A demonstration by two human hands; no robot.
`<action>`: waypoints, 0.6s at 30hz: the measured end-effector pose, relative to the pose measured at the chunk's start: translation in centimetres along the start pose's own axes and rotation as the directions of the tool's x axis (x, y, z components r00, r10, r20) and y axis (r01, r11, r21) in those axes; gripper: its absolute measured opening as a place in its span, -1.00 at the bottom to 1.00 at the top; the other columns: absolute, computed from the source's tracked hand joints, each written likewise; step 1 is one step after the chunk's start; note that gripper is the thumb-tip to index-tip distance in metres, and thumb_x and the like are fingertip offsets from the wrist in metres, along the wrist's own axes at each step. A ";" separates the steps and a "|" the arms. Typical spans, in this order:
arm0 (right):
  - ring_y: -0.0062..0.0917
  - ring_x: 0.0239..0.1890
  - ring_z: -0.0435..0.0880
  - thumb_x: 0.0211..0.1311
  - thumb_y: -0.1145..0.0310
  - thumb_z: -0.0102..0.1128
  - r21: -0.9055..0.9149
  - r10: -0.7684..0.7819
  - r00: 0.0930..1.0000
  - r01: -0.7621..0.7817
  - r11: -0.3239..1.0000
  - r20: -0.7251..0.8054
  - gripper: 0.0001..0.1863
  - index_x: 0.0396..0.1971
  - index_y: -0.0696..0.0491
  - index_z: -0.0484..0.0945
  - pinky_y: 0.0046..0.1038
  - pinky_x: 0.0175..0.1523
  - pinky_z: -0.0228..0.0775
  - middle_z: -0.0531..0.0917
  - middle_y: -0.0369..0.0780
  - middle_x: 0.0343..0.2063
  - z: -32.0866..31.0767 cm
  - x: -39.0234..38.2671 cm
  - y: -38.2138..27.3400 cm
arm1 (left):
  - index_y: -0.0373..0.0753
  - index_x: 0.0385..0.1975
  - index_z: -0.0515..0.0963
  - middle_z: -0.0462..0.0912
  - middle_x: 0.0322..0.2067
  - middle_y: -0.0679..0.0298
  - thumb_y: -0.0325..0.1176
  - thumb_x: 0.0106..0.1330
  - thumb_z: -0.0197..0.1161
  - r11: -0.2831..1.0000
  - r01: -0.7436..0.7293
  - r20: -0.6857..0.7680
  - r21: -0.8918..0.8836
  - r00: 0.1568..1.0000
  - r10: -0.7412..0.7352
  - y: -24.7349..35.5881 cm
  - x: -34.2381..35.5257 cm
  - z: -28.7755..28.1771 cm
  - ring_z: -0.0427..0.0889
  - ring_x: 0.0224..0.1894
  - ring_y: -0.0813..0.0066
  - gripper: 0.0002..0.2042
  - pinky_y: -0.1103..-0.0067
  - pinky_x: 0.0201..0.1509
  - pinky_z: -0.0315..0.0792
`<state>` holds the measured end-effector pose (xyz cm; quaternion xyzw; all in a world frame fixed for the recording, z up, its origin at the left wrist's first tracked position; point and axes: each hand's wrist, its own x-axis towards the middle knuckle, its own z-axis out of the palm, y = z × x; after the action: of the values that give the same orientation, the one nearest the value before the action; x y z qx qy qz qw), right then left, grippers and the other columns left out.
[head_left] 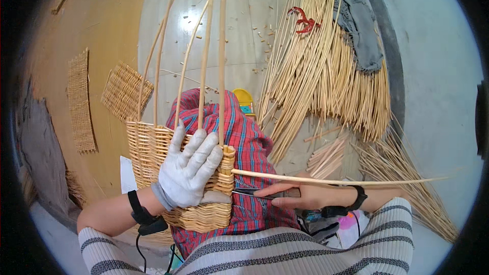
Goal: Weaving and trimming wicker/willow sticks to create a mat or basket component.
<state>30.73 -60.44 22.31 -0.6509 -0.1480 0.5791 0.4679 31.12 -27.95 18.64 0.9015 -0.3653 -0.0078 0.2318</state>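
Observation:
A partly woven wicker basket (147,153) lies tilted across my lap, with several long upright rods (206,56) rising from its far edge. My left hand (186,173), in a white glove, rests on the weave with its fingers stretched out toward the rods. At the basket's right edge, my bare right hand (300,195) grips a narrow metal-bladed tool (249,192), its tip against or just beside the weave. The tool's exact kind is not clear. One pale rod (336,179) sticks out rightward from that edge, above my right hand.
Bundles of long rods (305,76) lie at the far right, with a red object (304,22) and grey cloth (360,35) on top. Shorter sticks (328,158) and another rod pile (402,173) are nearer. Two woven panels (81,102) (126,90) lie at left.

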 end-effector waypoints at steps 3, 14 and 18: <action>-0.58 -0.22 0.72 0.41 0.31 0.19 -0.342 -0.177 0.983 0.151 0.928 -0.047 -0.55 0.27 -0.29 0.54 -0.51 -0.13 0.52 0.74 -0.20 -0.06 -0.6 0.1 -1.1 | -0.42 0.29 0.35 0.30 0.37 -0.11 0.45 0.09 0.19 0.999 -0.015 0.009 -0.034 1.000 0.015 0.3 0.0 0.0 0.10 0.51 -0.06 0.02 -0.12 0.53 -0.18; -0.42 -0.44 0.63 0.33 0.32 0.16 -0.471 -0.187 0.975 0.110 0.875 -0.120 -0.59 0.16 -0.31 0.63 -0.41 -0.32 0.49 0.69 -0.14 -0.37 0.7 -0.1 -1.1 | -0.40 0.37 0.24 0.26 0.38 -0.10 0.47 0.02 0.26 0.999 -0.011 -0.031 -0.037 0.999 0.009 0.6 0.4 -0.5 0.19 0.46 -0.09 0.11 -0.11 0.52 -0.12; -0.32 -0.60 0.58 0.21 0.28 0.22 -0.579 -0.404 0.895 0.230 0.782 -0.190 -0.40 0.24 -0.57 0.48 -0.27 -0.52 0.40 0.53 -0.19 -0.60 1.2 -0.9 -1.9 | -0.31 0.41 0.23 0.27 0.40 -0.04 0.42 0.16 0.18 0.997 -0.039 -0.190 -0.066 0.982 0.026 0.3 0.1 -0.8 0.15 0.49 -0.09 0.00 -0.07 0.54 -0.20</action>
<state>30.10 -59.63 24.46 -0.8024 -0.3407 0.3177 0.3730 31.18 -27.90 19.47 0.8836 -0.3559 0.0688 0.2965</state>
